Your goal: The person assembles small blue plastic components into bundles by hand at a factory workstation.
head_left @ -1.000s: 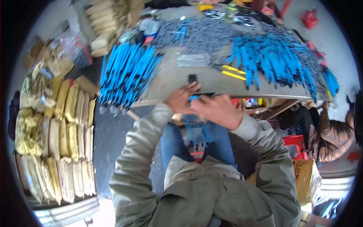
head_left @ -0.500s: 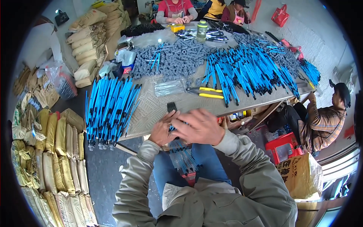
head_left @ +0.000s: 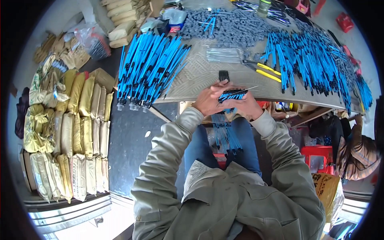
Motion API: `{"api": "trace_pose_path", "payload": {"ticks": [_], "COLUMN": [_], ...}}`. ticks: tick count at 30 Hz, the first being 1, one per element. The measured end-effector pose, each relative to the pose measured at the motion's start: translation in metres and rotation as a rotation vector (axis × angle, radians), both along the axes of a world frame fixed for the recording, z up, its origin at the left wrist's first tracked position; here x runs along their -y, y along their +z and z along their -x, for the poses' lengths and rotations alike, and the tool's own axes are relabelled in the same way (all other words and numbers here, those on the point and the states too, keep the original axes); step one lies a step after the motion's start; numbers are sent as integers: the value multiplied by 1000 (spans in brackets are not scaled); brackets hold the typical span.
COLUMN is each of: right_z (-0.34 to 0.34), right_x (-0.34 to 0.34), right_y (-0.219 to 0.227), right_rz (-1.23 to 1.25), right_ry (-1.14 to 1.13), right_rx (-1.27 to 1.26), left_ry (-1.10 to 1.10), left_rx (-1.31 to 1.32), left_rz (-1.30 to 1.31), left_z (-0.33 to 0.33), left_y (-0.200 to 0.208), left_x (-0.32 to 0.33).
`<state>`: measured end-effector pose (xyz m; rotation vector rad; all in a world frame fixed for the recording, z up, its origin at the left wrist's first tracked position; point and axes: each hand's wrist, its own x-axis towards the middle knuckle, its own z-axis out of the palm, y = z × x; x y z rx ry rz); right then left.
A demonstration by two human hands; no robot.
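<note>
In the head view, we hold a bundle of thin, straight blue sticks with black tips (head_left: 234,95).
Our left hand (head_left: 209,101) curls around its left end and our right hand (head_left: 245,107) pinches its right end, by the near edge of the bumpy grey table (head_left: 200,82). A skinny, shiny wire (head_left: 252,87) pokes out there. Yellow-handled pliers (head_left: 268,75) lie farther back.

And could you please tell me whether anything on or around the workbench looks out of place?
Only small things: a few blue rods lie atop the heap of grey pieces, apart from the blue rod piles, and a small white scrap lies on the dark floor. I see no clear damage.
</note>
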<state>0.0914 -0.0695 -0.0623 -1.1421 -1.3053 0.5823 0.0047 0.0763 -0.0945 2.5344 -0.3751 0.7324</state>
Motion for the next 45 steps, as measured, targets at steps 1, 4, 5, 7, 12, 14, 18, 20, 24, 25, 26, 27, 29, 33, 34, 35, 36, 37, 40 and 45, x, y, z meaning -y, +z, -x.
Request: {"api": "trace_pose_path", "payload": {"ticks": [1,4,5,7,12,14,18,20,24,25,26,27,29,33,34,35,36,37,40,45], "right_z": [5,14,17,21,22,26,32,33,34,35,36,36,33,28,29,33,36,39,41,35], "right_x": [1,1,2,9,62,78,108,122,132,132,131,131,132,142,142,142,145,147,142,146], "right_y": [-3,-2,1,16,67,70,40,17,-26,-32,-37,-39,-41,-44,-40,-34,-31,-34,-46,-37], "right_rz": [68,87,44,-2,-110,-130,169,218,303,304,305,308,369,392,373,319,271,261,217,259], "right_ry": [-18,-99,-172,-246,-175,-118,-254,-270,-262,-271,-281,-273,-291,-341,-340,-329,-331,-333,-326,-345], "right_rx": [-156,-253,-199,-151,-306,-212,-241,-393,-753,-821,-888,-898,-785,-574,-567,-669,-771,-769,-728,-604], "left_ry": [13,46,41,-29,-202,-234,-282,-283,-214,-201,-236,-271,-298,-200,-195,-67,44,89,140,383], "left_rx": [0,-226,-227,-191,-517,-427,-349,-588,-816,-822,-827,-829,-830,-759,-669,-669,-673,-576,-41,-77], "left_rz": [-6,134,129,148,592,658,995,1353,1381,1387,1394,1399,1399,1163,1404,1266,1133,1031,253,-414], "left_z": [4,14,15,18,21,22,30,39,52,52,53,53,53,50,47,38,20,-3,-90,-184], "left_y": [0,5,9,26,58,39,-18,-41,-64,-71,-79,-86,-90,-52,-27,-4,16,34,62,58], "left_x": [-2,-3,0,9,66,93,148,170,185,184,182,178,169,125,116,98,83,74,39,12]}}
